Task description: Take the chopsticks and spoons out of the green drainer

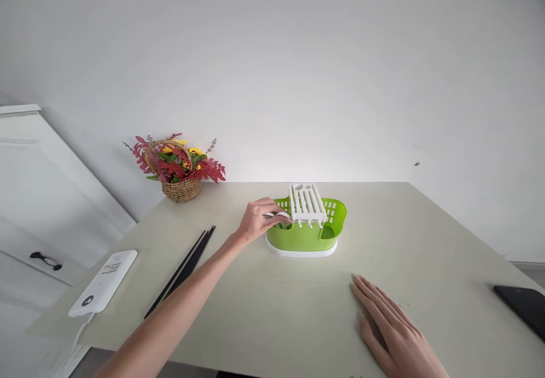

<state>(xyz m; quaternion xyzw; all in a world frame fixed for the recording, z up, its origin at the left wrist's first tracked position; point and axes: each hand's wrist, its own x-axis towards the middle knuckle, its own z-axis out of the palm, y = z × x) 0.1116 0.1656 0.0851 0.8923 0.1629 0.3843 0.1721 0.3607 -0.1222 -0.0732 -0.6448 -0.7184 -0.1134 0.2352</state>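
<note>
I am looking down at a pale table (426, 242) that fills the lower half of the view, set against a plain white wall (272, 54), with a white cabinet door (38, 196) at the far left.

My left arm stretches forward across the table. My left hand (258, 219) reaches the green cutlery drainer (304, 236), which stands on a white base near the middle of the table, well ahead of me. The fingers curl around a small white object (281, 215) at the drainer's left rim, gripping it; I cannot tell exactly what the piece is. A white slotted insert (306, 202) sits on top of the drainer, just right of my fingertips and touching or nearly touching them.

My right hand (392, 327) lies flat on the table, palm down, fingers relaxed and spread slightly, holding nothing. It is nearer to me than the drainer and to its right, well apart from it.

A woven basket of red and yellow flowers (179, 165) stands at the back left, by the wall. Black chopsticks (183, 270) lie diagonally left of my forearm. A white power bank (104, 281) rests near the left edge. A dark phone (525, 307) lies at the right edge.
</note>
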